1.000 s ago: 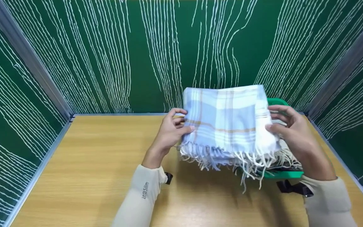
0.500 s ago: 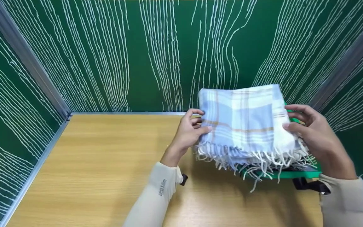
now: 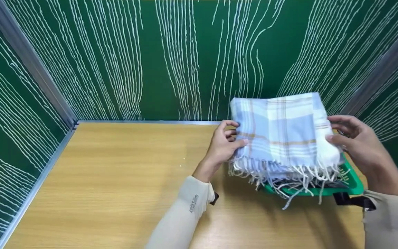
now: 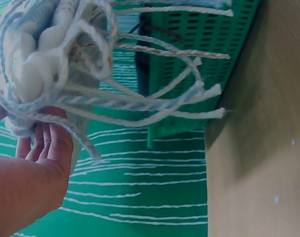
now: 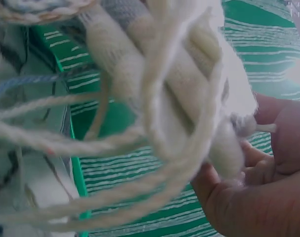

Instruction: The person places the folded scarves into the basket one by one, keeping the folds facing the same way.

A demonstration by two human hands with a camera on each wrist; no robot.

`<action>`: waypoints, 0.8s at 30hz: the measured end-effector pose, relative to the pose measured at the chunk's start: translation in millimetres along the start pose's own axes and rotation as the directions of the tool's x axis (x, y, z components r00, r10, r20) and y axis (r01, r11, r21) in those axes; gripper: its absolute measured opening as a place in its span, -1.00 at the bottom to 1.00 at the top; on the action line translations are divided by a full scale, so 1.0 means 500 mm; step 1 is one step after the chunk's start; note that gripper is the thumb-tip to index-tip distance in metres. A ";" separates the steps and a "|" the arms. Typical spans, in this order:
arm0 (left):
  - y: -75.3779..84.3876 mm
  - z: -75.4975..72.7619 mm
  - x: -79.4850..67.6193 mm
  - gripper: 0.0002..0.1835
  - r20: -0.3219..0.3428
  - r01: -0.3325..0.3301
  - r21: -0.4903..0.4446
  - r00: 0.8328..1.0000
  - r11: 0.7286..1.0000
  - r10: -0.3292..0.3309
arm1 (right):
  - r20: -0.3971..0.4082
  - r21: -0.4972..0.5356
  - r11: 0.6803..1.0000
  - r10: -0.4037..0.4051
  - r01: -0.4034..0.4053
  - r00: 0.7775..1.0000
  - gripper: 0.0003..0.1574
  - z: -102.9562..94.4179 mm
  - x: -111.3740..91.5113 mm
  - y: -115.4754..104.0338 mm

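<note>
A folded plaid scarf (image 3: 282, 131), light blue and white with tan stripes and a fringe along its near edge, is held up between both hands. My left hand (image 3: 221, 143) grips its left side, thumb on top and fingers underneath. On the opposite side my right hand (image 3: 365, 148) pinches the white edge in the same way. Below the scarf stands a green perforated basket (image 3: 356, 185), mostly covered from above. Dark and pale cloth shows inside it. In the left wrist view, loose fringe strands hang across the basket's wall (image 4: 189, 64). The right wrist view shows the scarf's thick folded layers (image 5: 179, 84) near the fingers.
The wooden tabletop (image 3: 116, 180) stretches out to the left of the basket. Green panels (image 3: 206, 58) with wavy white lines enclose the back and sides, joined by grey corner posts (image 3: 43, 69). Small white specks (image 3: 184, 158) lie on the table.
Both hands have carried the folded scarf to the right, over the basket. More of the basket's near right corner now shows beside it. The grip looks the same.
</note>
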State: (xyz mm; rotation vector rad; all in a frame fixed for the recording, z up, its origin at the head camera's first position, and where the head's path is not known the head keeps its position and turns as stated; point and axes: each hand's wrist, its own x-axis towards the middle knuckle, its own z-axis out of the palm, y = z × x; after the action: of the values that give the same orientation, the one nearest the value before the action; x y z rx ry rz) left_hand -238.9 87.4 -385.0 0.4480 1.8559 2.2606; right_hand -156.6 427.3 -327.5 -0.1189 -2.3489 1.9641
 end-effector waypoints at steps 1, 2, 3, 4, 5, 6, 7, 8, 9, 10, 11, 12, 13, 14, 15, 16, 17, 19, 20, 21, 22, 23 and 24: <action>-0.003 0.004 0.001 -0.50 0.002 -0.002 -0.009 1.000 1.000 0.002 | -0.010 -0.014 1.000 -0.008 0.008 1.000 -0.43 -0.003 0.001 0.003; -0.005 0.008 0.002 -0.51 0.004 -0.006 -0.019 1.000 1.000 0.006 | -0.016 -0.016 1.000 -0.014 0.014 1.000 -0.44 -0.005 0.003 0.006; -0.006 0.012 0.003 -0.50 0.005 -0.010 -0.026 1.000 1.000 0.010 | -0.022 -0.021 1.000 -0.021 0.020 1.000 -0.44 -0.008 0.004 0.008; -0.007 0.016 0.004 -0.51 0.005 -0.014 -0.028 1.000 0.999 0.015 | -0.028 -0.031 0.999 -0.026 0.025 0.999 -0.44 -0.011 0.006 0.011; -0.009 0.020 0.005 -0.50 0.007 -0.017 -0.024 1.000 1.000 0.017 | -0.031 -0.034 0.999 -0.027 0.026 0.999 -0.44 -0.015 0.007 0.013; -0.009 0.023 0.006 -0.50 0.009 -0.018 -0.018 1.000 1.000 0.018 | -0.034 -0.035 0.999 -0.031 0.029 0.999 -0.45 -0.018 0.008 0.015; -0.010 0.027 0.007 -0.49 0.010 -0.021 -0.010 1.000 1.000 0.022 | -0.037 -0.042 0.999 -0.034 0.032 0.999 -0.45 -0.022 0.008 0.017; -0.011 0.030 0.007 -0.49 0.012 -0.023 0.003 1.000 1.000 0.023 | -0.042 -0.050 0.998 -0.031 0.029 0.999 -0.44 -0.026 0.009 0.019; -0.011 0.034 0.008 -0.49 0.015 -0.023 0.016 1.000 1.000 0.022 | -0.051 -0.083 0.996 -0.025 0.021 0.998 -0.44 -0.029 0.010 0.020; -0.013 0.038 0.009 -0.48 0.016 -0.021 0.026 1.000 0.999 0.020 | -0.061 -0.109 0.994 -0.017 0.011 0.998 -0.44 -0.032 0.011 0.022; -0.014 0.042 0.009 -0.48 0.020 -0.019 0.035 1.000 0.999 0.018 | -0.070 -0.127 0.992 -0.009 0.000 0.997 -0.44 -0.035 0.012 0.023; -0.015 0.046 0.009 -0.48 0.022 -0.017 0.040 1.000 0.999 0.016 | -0.080 -0.138 0.990 0.000 -0.012 0.997 -0.44 -0.038 0.012 0.025; -0.017 0.050 0.010 -0.48 0.025 -0.017 0.043 1.000 0.999 0.016 | -0.090 -0.154 0.988 0.007 -0.021 0.996 -0.44 -0.041 0.013 0.026; -0.019 0.054 0.011 -0.47 0.026 -0.017 0.044 1.000 0.999 0.016 | -0.100 -0.162 0.986 0.013 -0.030 0.995 -0.44 -0.043 0.013 0.028; -0.020 0.057 0.012 -0.47 0.027 -0.016 0.048 1.000 0.999 0.015 | -0.108 -0.168 0.985 0.016 -0.034 0.994 -0.43 -0.046 0.013 0.030; -0.022 0.060 0.012 -0.47 0.027 -0.016 0.048 1.000 0.999 0.015 | -0.111 -0.160 0.987 0.015 -0.032 0.994 -0.43 -0.049 0.014 0.032; -0.024 0.063 0.013 -0.47 0.031 -0.016 0.047 0.999 0.999 0.015 | -0.114 -0.161 0.986 0.011 -0.030 0.993 -0.43 -0.052 0.014 0.034; -0.027 0.068 0.015 -0.47 0.036 -0.015 0.042 0.999 0.999 0.013 | -0.119 -0.197 0.980 -0.007 -0.017 0.993 -0.43 -0.057 0.016 0.038; -0.028 0.071 0.015 -0.47 0.041 -0.014 0.039 0.999 0.999 0.013 | -0.123 -0.218 0.976 -0.015 -0.013 0.992 -0.43 -0.060 0.017 0.040; -0.030 0.072 0.016 -0.47 0.046 -0.013 0.038 0.999 0.999 0.011 | -0.128 -0.248 0.969 -0.024 -0.008 0.991 -0.44 -0.062 0.017 0.042; -0.032 0.074 0.017 -0.46 0.051 -0.013 0.036 0.999 0.999 0.011 | -0.131 -0.272 0.962 -0.031 -0.006 0.991 -0.45 -0.064 0.018 0.044; -0.033 0.075 0.017 -0.46 0.056 -0.013 0.037 0.998 0.999 0.011 | -0.135 -0.291 0.957 -0.035 -0.006 0.990 -0.45 -0.066 0.020 0.045; -0.035 0.075 0.018 -0.46 0.061 -0.014 0.040 0.998 0.999 0.012 | -0.138 -0.305 0.952 -0.041 -0.003 0.990 -0.45 -0.067 0.021 0.047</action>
State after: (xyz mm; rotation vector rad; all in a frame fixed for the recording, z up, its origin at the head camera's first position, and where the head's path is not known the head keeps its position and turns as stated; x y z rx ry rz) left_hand -235.0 128.6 -394.7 0.5301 1.8772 2.1958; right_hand -162.9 465.5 -344.4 -0.2456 -2.5266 1.5135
